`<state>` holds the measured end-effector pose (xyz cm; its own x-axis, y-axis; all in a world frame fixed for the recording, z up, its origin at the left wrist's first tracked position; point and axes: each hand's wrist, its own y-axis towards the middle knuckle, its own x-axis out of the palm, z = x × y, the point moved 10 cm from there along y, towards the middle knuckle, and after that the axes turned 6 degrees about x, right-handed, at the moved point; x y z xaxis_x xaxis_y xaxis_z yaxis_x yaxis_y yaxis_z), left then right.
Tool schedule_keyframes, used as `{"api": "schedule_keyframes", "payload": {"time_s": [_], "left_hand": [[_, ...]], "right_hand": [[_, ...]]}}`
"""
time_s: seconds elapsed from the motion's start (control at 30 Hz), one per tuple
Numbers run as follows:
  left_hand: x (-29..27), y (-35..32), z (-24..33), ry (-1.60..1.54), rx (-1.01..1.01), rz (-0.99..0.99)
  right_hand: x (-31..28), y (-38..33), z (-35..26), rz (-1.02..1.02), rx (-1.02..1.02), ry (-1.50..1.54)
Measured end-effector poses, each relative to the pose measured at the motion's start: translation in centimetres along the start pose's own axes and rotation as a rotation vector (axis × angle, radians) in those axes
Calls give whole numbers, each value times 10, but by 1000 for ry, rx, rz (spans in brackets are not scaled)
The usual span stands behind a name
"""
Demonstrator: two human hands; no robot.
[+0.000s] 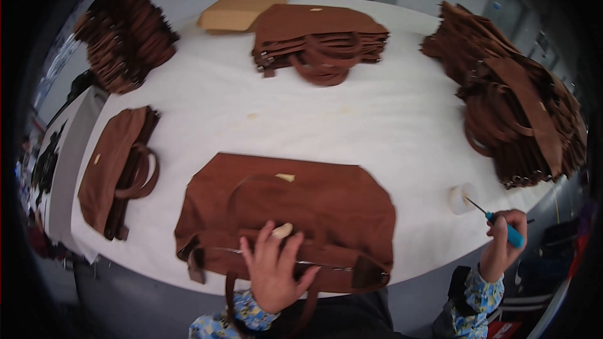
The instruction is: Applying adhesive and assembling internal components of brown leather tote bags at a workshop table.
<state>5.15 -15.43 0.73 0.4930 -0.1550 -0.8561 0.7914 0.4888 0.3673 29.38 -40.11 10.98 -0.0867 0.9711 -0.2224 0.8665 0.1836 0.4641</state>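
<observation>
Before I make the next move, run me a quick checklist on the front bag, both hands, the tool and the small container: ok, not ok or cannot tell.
1. Brown bag lying on the table: ok.
2. Left hand on the bag: ok, spread over its near part.
3. Right hand gripping the teal-handled tool: ok.
4. Tool tip free of the white container: cannot tell; they overlap in this view.
5. Cream piece held by the left hand: cannot tell.
6. Bag handle clear of the left sleeve: not ok; it crosses the sleeve.
</observation>
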Motion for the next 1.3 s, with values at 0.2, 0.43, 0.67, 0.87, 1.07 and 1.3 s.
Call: {"api": "schedule_keyframes", "payload": {"time_s": [0.2, 0.43, 0.67, 0.87, 1.07, 1.3], "left_hand": [[-5, -8, -11, -63, -36, 50], [-7, -10, -14, -140, -36, 73], [-7, -11, -17, -162, -48, 67], [-6, -11, -16, -168, -37, 69], [-8, -11, -16, -165, -40, 77], [-8, -11, -15, -159, -32, 74]], "right_hand": [[133, -93, -38, -700, -87, 246], [171, -123, -58, -746, -353, 105], [180, -125, -54, -766, -304, -18], [181, -125, -53, -773, -315, -29], [180, -123, -51, -767, -294, 4], [178, -123, -49, -787, -300, 28]]}}
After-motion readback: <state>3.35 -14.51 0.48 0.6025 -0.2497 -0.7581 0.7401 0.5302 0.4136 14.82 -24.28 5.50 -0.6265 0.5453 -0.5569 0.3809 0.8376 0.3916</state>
